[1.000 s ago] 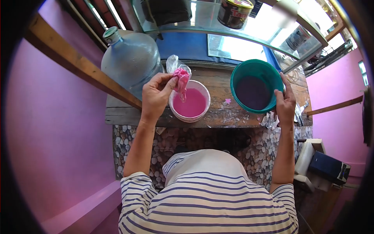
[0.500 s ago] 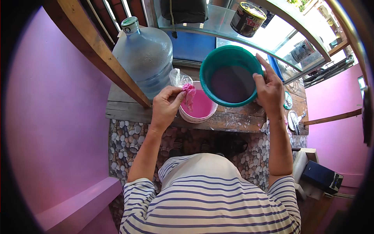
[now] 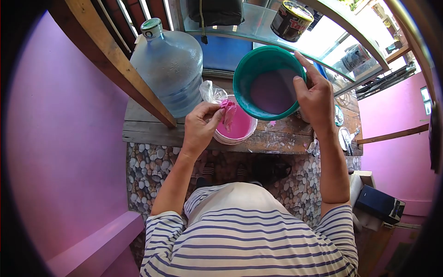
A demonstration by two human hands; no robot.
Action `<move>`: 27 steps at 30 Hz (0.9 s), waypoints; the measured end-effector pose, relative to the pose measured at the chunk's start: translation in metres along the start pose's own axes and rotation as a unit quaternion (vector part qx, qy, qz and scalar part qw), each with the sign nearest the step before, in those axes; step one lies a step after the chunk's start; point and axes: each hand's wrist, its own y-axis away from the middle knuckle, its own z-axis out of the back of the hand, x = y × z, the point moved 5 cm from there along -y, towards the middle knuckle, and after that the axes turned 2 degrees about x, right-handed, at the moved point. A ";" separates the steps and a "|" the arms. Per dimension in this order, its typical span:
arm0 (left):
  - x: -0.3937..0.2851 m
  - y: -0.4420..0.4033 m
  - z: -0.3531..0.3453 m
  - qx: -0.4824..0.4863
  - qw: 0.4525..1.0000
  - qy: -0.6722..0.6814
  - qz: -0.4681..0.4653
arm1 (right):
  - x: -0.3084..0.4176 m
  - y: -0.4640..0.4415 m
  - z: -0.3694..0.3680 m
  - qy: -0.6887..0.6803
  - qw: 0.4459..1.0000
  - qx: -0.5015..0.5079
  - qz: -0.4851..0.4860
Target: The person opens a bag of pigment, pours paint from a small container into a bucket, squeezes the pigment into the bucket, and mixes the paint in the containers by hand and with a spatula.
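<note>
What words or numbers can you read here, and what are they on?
"Ta", in red, on the dark can with the yellow lid; what follows is unclear.
Too small or blurred to read: any marks on the other can and the dark box.

Daylight comes in hardest at the upper right, where the view past the glass case (image 3: 323, 39) burns out to white. Thin bright slits show between the slats (image 3: 159, 14) at upper left. The bench (image 3: 184, 131) in front of me gets softer light, and the water bottle (image 3: 168, 64) carries a pale sheen. Below the bench edge, shadow gathers darkly around my feet (image 3: 208, 171). The wide lens bows the wooden post (image 3: 110, 60) and rounds the view into black corners with a faint bluish fringe. My left hand (image 3: 199, 127) and right hand (image 3: 318, 99) look fairly sharp.
</note>
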 end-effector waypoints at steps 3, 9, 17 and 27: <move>-0.003 -0.001 -0.002 0.006 1.000 -0.009 -0.008 | 0.006 0.000 0.001 0.007 1.000 0.012 -0.023; -0.002 -0.004 -0.004 0.015 0.999 -0.029 -0.021 | 0.011 -0.002 0.001 0.023 1.000 0.003 -0.006; 0.001 -0.008 -0.006 0.016 0.999 -0.014 -0.026 | 0.021 -0.006 0.002 0.046 0.999 -0.001 0.002; -0.001 -0.012 -0.007 0.014 1.000 -0.010 -0.026 | 0.029 -0.010 0.001 0.076 0.997 -0.003 0.020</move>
